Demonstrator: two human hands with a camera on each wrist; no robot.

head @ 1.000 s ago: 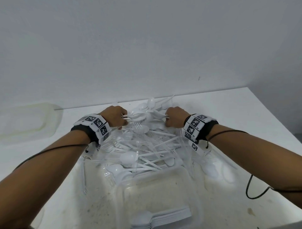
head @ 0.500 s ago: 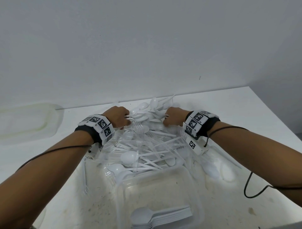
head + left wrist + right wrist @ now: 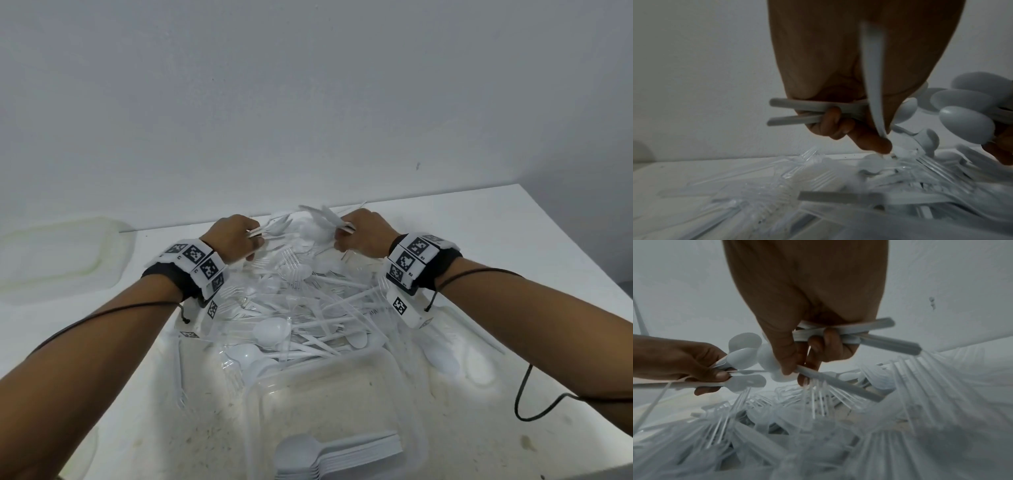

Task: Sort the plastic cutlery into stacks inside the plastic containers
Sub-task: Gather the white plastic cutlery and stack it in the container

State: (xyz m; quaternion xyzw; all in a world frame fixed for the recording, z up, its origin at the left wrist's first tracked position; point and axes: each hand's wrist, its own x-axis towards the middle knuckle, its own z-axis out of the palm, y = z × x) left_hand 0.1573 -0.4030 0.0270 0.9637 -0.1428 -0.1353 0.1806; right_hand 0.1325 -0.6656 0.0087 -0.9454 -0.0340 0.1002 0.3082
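A heap of white and clear plastic cutlery (image 3: 301, 308) fills a clear container in the middle of the table. My left hand (image 3: 236, 236) hovers at the heap's far left and grips a bunch of white spoons (image 3: 818, 112), their bowls pointing right. My right hand (image 3: 363, 236) is opposite it, holding several white spoons (image 3: 851, 335) in its curled fingers and pinching one more handle (image 3: 830, 379) between thumb and fingertips. A near clear container (image 3: 416, 442) holds a neat stack of white spoons (image 3: 335, 457).
A clear lid (image 3: 61, 253) lies at the far left by the wall. Loose spoons (image 3: 445, 356) and a fork (image 3: 180, 377) lie on the table beside the containers. A black cable (image 3: 534, 407) loops at the right. The wall stands close behind.
Both hands have lifted a little off the heap with their spoons, and the right hand has drawn another spoon up out of the pile.
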